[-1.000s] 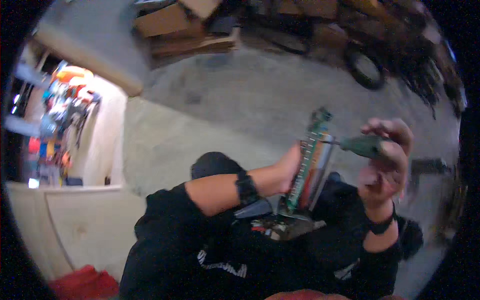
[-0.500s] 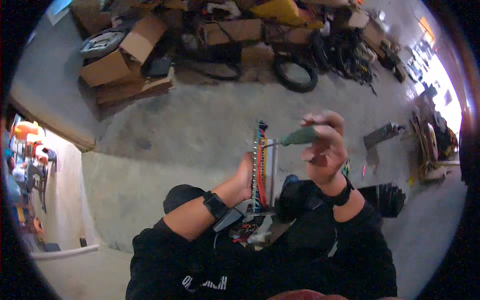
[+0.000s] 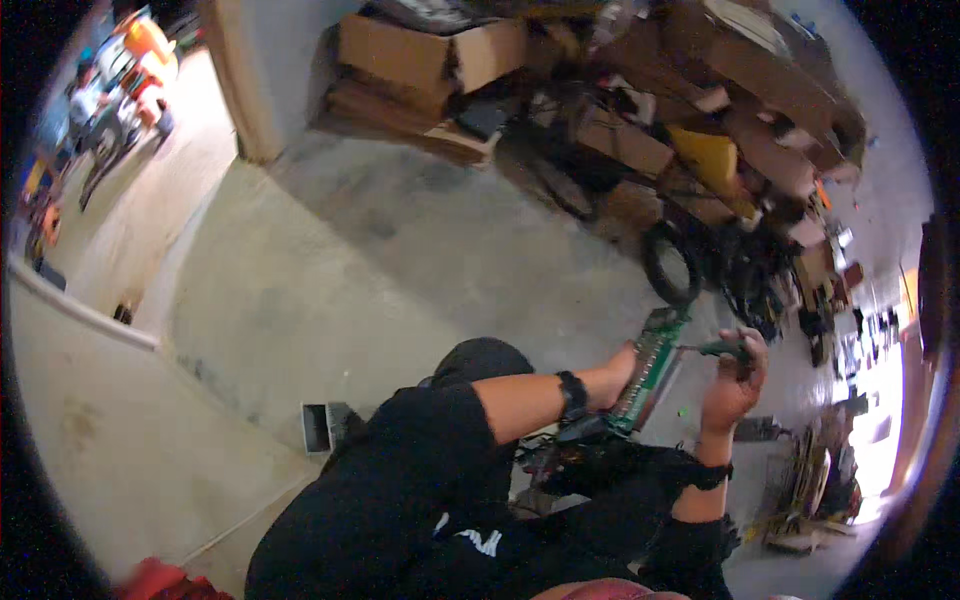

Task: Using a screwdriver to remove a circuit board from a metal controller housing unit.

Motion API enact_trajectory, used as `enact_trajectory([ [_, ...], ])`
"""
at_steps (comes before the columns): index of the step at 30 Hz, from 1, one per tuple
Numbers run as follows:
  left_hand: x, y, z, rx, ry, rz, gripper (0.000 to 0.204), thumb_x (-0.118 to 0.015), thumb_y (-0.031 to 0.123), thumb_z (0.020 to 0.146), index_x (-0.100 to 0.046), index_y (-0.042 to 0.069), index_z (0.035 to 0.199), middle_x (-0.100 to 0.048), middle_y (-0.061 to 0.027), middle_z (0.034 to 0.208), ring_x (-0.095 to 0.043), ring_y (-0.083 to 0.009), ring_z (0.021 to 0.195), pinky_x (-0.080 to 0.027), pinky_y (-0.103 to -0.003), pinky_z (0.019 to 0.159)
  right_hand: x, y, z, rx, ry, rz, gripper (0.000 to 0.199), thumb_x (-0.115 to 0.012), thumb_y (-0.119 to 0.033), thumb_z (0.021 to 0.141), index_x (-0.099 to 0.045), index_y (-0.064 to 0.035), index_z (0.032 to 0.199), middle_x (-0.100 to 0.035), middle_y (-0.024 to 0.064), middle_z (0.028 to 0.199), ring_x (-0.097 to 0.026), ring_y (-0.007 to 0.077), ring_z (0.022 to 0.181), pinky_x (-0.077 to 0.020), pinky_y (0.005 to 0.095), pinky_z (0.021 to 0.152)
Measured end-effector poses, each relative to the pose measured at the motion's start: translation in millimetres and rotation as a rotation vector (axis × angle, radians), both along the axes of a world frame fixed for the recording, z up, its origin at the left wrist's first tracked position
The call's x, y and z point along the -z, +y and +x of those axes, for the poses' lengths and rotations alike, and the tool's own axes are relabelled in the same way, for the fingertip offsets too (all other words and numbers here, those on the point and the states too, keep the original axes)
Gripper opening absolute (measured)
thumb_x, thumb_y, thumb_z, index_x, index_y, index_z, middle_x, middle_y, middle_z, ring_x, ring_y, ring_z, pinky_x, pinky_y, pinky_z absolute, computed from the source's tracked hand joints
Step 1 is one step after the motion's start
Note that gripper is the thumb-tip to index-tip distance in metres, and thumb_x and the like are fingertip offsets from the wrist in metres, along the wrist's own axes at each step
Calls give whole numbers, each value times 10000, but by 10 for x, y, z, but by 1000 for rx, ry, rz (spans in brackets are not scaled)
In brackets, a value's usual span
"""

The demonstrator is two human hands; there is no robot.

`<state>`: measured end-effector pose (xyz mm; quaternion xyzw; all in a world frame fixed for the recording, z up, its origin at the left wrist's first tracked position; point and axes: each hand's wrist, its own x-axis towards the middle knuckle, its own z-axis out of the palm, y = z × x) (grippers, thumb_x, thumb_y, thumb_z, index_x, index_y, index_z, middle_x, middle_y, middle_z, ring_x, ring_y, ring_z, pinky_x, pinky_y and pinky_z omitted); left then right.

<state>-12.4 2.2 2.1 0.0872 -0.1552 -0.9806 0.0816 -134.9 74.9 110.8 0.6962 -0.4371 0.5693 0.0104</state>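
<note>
One green circuit board (image 3: 650,372), long and narrow, held upright above the person's lap over the concrete floor (image 3: 400,270). Left hand (image 3: 622,366): grip clamped on the board's near edge. Right hand (image 3: 735,385): grip closed around a green-handled screwdriver (image 3: 722,349), tip toward the board. Beyond: black tyre (image 3: 668,262), cardboard boxes (image 3: 440,55).

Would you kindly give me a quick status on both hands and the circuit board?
Left hand grips green circuit board, held upright. Right hand holds green-handled screwdriver, tip at the board. Nothing between hands and board.
</note>
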Motion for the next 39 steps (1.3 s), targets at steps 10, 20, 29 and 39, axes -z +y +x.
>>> enact_trajectory([
  [10,102,24,-33,-273,-148,-33,616,-134,475,952,-617,95,907,-605,-114,727,-542,-238,595,-466,-441,546,-90,-53,286,199,70,-10,291,-492,-60,938,-491,-8,1224,-540,117,1163,-562,199,1009,-443,315,901],
  [20,314,-71,177,-255,-267,-11,541,-208,487,943,-615,131,947,-619,-75,726,-570,-215,567,-500,-375,519,-6,-97,317,105,-126,36,288,-594,-161,908,-598,-3,1148,-567,119,1155,-563,217,1065,-430,347,934],
  [29,-293,101,422,-304,-321,-104,462,-313,487,947,-616,138,915,-645,-47,763,-640,-192,622,-547,-351,538,-479,-15,157,-154,-126,113,366,-569,128,756,-639,-23,1082,-560,100,1146,-568,225,1048,-468,316,875],
  [39,-678,634,375,-529,-541,-191,420,-344,474,949,-572,129,1022,-620,-15,799,-622,-140,688,-504,-283,535,-743,207,213,-523,-226,47,355,-708,55,684,-691,-101,1002,-527,62,1110,-565,220,972,-474,309,799],
])
